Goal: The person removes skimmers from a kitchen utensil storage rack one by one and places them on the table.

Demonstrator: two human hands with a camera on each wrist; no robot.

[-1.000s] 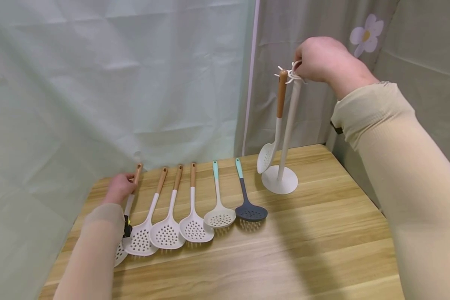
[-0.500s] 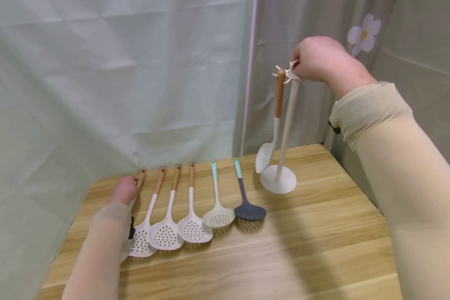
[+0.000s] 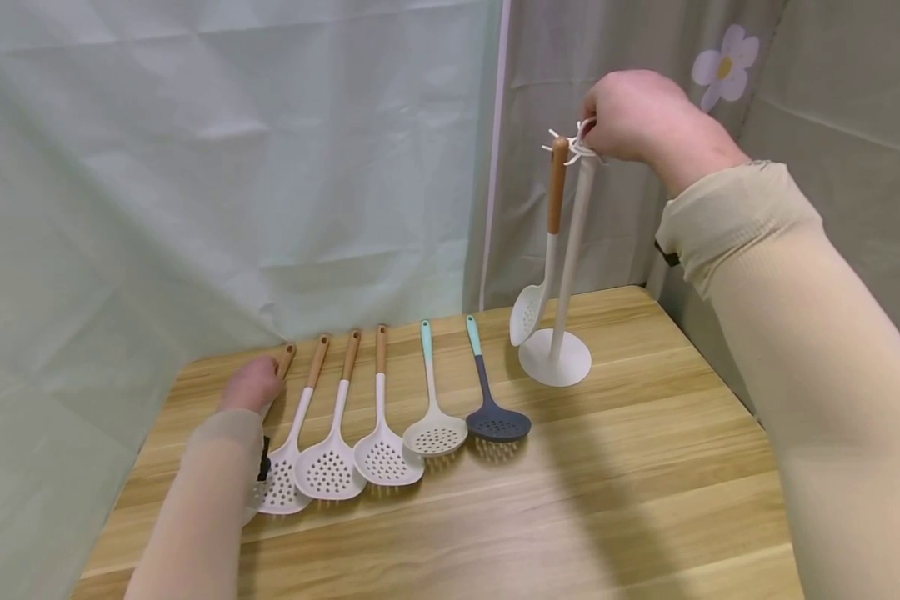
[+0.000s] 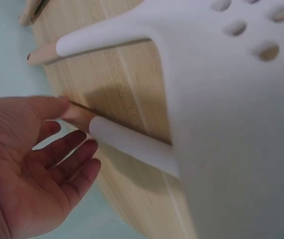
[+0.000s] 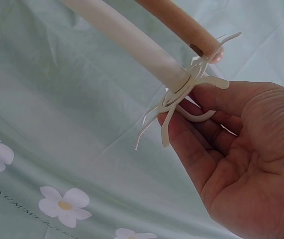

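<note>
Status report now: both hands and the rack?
Left hand touching leftmost skimmer handle. Right hand pinching rack top ring. One skimmer hanging. Nothing obstructing.

One faint line of print runs along the flowered curtain [image 5: 57, 199] — it looks like "SUMMER", the rest too blurred to read.

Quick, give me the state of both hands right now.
Left hand: open, fingers relaxed, touching the wooden handle of the leftmost skimmer.
Right hand: pinching the loop atop the white stand.
</note>
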